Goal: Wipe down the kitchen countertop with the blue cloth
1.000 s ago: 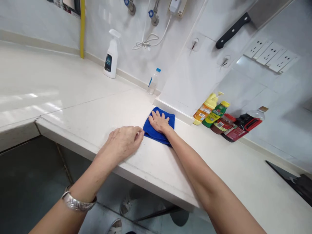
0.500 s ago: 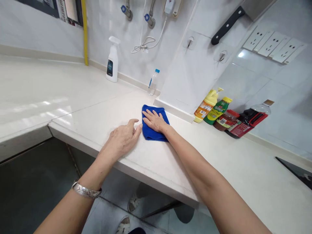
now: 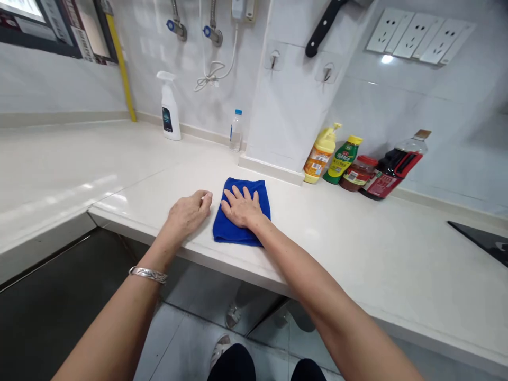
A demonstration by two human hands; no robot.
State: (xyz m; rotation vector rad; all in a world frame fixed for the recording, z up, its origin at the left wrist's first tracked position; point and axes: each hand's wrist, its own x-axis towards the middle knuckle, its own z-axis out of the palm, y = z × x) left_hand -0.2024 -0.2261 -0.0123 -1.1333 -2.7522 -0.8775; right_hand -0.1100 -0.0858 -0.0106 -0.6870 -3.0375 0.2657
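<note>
A folded blue cloth [image 3: 238,233] lies flat on the white countertop [image 3: 329,238] near its front edge. On top of it my right hand [image 3: 242,209] rests palm down, fingers spread, pressing the cloth against the surface. Just left of the cloth and apart from it, my left hand [image 3: 188,214] leans on the counter. Its fingers are curled in, thumb close to the forefinger, and I see nothing in it. A silver bracelet [image 3: 148,274] circles that wrist.
Along the wall stand a white spray bottle [image 3: 170,111], a clear water bottle [image 3: 236,132], a yellow pump bottle [image 3: 317,156], a green bottle [image 3: 343,159], a red-lidded jar [image 3: 359,173] and a dark sauce bottle [image 3: 392,166]. A black-handled knife [image 3: 323,26] hangs above. A dark flat panel [image 3: 484,241] lies right.
The cloth and my right hand have shifted a little toward the counter's front edge. My left hand's thumb and forefinger have drawn together. The head view has turned and tilted.
</note>
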